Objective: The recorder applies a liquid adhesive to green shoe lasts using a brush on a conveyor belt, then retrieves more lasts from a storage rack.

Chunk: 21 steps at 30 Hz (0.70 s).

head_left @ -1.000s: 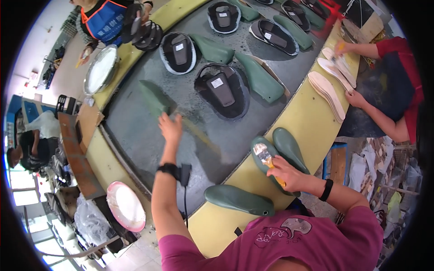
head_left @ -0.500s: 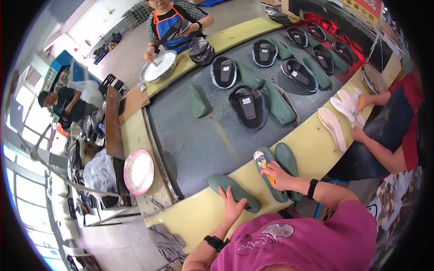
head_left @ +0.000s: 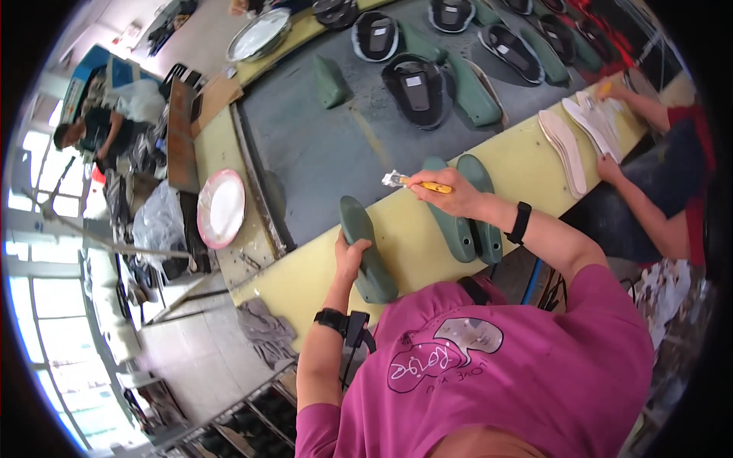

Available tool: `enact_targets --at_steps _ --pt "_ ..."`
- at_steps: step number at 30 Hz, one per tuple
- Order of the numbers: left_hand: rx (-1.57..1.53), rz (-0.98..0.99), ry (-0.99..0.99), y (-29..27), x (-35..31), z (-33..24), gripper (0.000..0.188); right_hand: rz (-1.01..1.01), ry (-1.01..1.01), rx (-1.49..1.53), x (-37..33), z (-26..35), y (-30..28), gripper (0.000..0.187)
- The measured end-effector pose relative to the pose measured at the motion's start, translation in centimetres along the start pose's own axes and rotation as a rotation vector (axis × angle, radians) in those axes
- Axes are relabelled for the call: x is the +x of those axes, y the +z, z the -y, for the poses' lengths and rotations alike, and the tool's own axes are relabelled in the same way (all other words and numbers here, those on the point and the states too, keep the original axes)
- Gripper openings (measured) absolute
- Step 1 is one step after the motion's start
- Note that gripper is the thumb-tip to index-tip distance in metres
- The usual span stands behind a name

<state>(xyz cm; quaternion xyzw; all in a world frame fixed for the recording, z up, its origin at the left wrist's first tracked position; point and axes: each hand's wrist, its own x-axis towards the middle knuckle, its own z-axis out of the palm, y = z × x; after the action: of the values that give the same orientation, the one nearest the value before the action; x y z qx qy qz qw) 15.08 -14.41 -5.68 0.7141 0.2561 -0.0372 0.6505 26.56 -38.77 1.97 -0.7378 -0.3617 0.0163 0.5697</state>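
My left hand [head_left: 350,255] is wrapped around the side of a green shoe last [head_left: 374,281], which stands at the near edge of the yellow board [head_left: 305,294]. In my right hand [head_left: 452,197] is a paint brush [head_left: 436,186] with a yellow handle, its bristles [head_left: 394,179] coated in white paste and pointing left. The bristles are apart from the held last. Beneath and beyond my right hand lie two more lasts, a green one [head_left: 456,238] and another [head_left: 476,174] beside it.
A pink-rimmed bowl [head_left: 201,217] of white paste sits at left. Across the grey table [head_left: 298,168] stand black shoe uppers [head_left: 418,107] and more green lasts [head_left: 473,95]. At right, a co-worker's hands [head_left: 608,169] work by pale insoles [head_left: 560,145]. A grey cloth [head_left: 263,332] hangs at lower left.
My left hand has gone from resting on the last to gripping its side, and the last has turned more upright. My right hand has swung the brush leftward. The view has tilted down.
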Motion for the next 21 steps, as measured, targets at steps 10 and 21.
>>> enact_targets --at_steps 10,21 --pt "-0.044 0.463 -0.031 0.5 -1.6 -7.7 0.052 0.002 0.299 0.534 2.5 1.6 -0.4 0.015" --pt "-0.340 0.429 -0.146 1.3 6.8 -6.6 0.045 -0.201 0.268 0.102 -1.8 -0.7 -2.0 0.010"
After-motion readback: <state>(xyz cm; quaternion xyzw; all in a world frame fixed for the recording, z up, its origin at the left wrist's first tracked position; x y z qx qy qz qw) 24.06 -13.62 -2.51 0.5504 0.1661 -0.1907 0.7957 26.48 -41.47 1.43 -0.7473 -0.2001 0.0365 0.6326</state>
